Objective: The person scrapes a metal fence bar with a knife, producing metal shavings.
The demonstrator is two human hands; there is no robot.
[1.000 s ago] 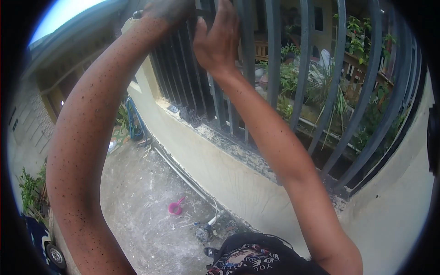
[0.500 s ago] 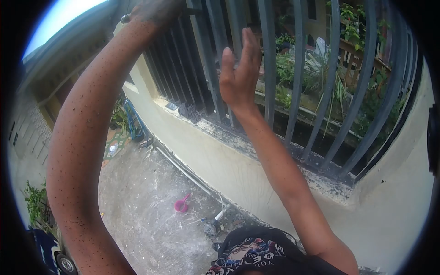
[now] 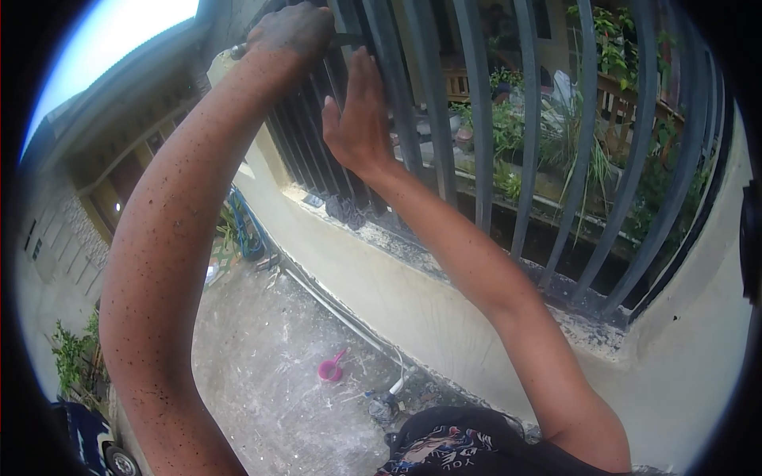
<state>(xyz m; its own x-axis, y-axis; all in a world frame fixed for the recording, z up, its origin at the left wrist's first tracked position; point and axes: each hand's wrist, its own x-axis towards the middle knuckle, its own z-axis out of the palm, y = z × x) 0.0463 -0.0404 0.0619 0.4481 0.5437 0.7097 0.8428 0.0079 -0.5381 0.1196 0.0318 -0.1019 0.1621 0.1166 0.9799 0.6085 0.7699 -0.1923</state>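
My left hand (image 3: 292, 33) is closed at the top of the view, beside the upper part of the grey metal bars (image 3: 474, 103). It grips a narrow tool (image 3: 346, 39), whose dark flat part sticks out to the right of the fist; a rounded end shows on the other side. Just below and to the right, my right hand (image 3: 359, 127) is open with fingers stretched upward and thumb apart, in front of the bars; whether it touches them I cannot tell. Dark specks cover my left forearm.
Below the bars runs a rough ledge (image 3: 397, 238) with a grey cloth (image 3: 344, 211) on it, above a pale wall (image 3: 357, 278). A pink dipper (image 3: 330, 369) and a white pipe (image 3: 397, 382) lie on the concrete ground. Plants (image 3: 571, 135) grow behind the bars.
My right hand has moved left along the bars, closer to my left hand. The view has shifted slightly, and more of my left hand and the tool now shows.
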